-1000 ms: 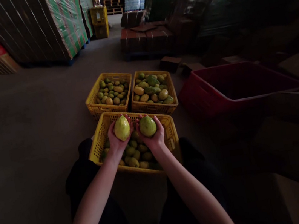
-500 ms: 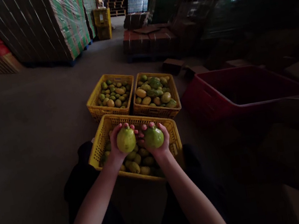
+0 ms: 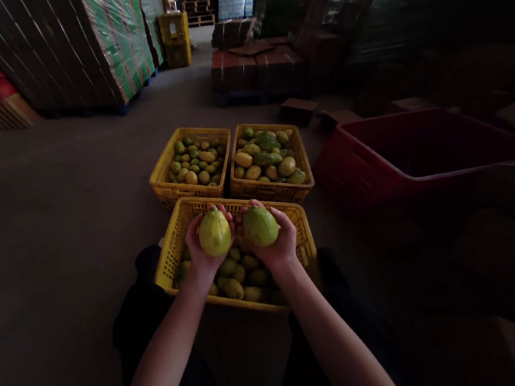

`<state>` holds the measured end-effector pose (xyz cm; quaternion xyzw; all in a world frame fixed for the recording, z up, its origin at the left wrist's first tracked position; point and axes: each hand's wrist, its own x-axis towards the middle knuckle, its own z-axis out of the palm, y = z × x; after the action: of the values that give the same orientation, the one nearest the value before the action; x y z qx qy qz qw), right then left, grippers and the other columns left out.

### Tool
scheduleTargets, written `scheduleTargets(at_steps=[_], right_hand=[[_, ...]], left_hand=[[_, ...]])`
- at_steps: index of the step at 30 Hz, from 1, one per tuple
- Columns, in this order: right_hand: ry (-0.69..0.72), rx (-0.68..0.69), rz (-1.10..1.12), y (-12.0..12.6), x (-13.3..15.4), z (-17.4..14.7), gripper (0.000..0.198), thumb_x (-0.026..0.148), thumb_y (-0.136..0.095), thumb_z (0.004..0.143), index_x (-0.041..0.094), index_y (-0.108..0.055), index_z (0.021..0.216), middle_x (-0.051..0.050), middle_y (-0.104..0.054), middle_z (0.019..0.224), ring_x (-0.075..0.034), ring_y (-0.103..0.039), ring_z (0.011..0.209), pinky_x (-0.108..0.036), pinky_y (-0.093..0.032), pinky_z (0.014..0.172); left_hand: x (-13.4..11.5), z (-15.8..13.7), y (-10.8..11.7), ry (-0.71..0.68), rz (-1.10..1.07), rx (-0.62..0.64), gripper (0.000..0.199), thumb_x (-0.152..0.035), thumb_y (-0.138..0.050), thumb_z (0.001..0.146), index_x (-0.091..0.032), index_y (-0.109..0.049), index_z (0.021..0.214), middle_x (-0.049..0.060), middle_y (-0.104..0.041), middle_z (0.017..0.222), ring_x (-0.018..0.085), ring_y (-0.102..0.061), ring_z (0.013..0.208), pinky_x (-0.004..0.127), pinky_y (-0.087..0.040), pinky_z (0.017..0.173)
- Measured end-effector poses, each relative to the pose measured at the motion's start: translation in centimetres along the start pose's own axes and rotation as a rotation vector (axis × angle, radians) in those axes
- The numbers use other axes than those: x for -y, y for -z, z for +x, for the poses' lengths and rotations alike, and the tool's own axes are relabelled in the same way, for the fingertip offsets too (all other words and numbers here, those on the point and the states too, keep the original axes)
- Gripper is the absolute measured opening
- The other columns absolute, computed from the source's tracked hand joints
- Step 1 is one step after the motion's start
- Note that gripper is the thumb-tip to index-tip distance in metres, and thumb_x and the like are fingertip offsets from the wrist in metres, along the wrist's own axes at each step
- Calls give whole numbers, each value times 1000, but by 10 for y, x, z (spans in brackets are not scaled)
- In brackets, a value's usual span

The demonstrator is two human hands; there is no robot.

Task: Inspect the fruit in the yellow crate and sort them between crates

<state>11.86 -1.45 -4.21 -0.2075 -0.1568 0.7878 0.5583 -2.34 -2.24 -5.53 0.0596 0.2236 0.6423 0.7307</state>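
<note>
Over the near yellow crate [image 3: 304,238], my left hand [image 3: 195,246] is curled around a yellow-green fruit [image 3: 214,233] that looks like a small papaya. Beside it, my right hand [image 3: 285,238] cradles a greener papaya [image 3: 260,226], rounder at its lower end. Both fruits are held with their stem ends up and away from me. The fingertips of the two hands nearly meet between them. Below, more green and yellow papayas [image 3: 233,289] lie in the near crate, partly hidden by my hands and forearms.
Two more yellow crates stand just beyond, the left [image 3: 160,175] with smaller fruit and the right [image 3: 303,152] with larger fruit. A big red bin [image 3: 356,166] is on the right. Wrapped pallet stacks [image 3: 123,37] and flat cartons [image 3: 256,65] stand farther back.
Both papayas have been tilted in my hands and raised slightly away from me. The right one is turned, showing a different side. The crates stay in place.
</note>
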Motion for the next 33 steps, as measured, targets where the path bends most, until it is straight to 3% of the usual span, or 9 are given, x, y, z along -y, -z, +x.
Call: scheduleTargets(at_steps=[3, 6, 11, 14, 20, 25, 33], right_hand=[[64, -164, 130, 4, 0, 8, 29, 22, -52, 78, 22, -67, 103, -2, -74, 84, -21, -69, 88, -42, -56, 89], [57, -222, 187, 7, -1, 12, 32, 20, -52, 80, 20, -65, 109, -3, -75, 85, -21, -70, 90, -44, -55, 93], [-40, -117, 166, 3, -4, 8, 28, 31, -55, 82, 20, -65, 106, -3, -75, 92, -20, -71, 83, -34, -60, 72], [-60, -55, 152, 0, -5, 4, 25, 33, -58, 80, 19, -65, 99, -2, -74, 89, -18, -70, 75, -27, -57, 60], [-59, -61, 157, -2, -5, 2, 22, 31, -54, 81, 20, -66, 95, -2, -74, 89, -17, -68, 77, -26, -55, 60], [-62, -100, 149, -5, -5, 2, 19, 32, -55, 82, 20, -67, 91, -2, -73, 81, -18, -67, 75, -26, -52, 57], [-82, -137, 151, 4, 2, -10, 20, 32, -56, 83, 18, -67, 92, -5, -75, 86, -18, -68, 73, -26, -55, 57]], left_hand=[[-5, 6, -2, -62, -209, -49, 29, -29, -46, 86, -21, -68, 103, 4, -72, 100, 19, -67, 101, 32, -53, 90], [-10, 9, -3, -78, -304, -86, 32, -30, -43, 88, -20, -68, 106, 6, -72, 102, 21, -67, 105, 38, -53, 93], [-11, 6, -6, -1, -323, -60, 29, -30, -46, 91, -22, -67, 109, 4, -72, 97, 16, -69, 93, 24, -56, 75], [-7, 2, -6, 46, -283, -42, 30, -30, -46, 92, -25, -65, 113, 3, -72, 99, 16, -70, 92, 23, -56, 73], [2, -3, -8, 68, -180, -67, 32, -25, -48, 88, -22, -64, 115, 4, -73, 99, 18, -71, 84, 27, -58, 70], [4, -2, -5, 47, -120, -112, 38, -27, -45, 89, -22, -60, 123, 6, -73, 99, 18, -70, 89, 28, -58, 75], [-5, -16, 7, 132, -129, -38, 44, -31, -43, 90, -16, -56, 130, 8, -73, 104, 19, -71, 91, 29, -59, 79]])
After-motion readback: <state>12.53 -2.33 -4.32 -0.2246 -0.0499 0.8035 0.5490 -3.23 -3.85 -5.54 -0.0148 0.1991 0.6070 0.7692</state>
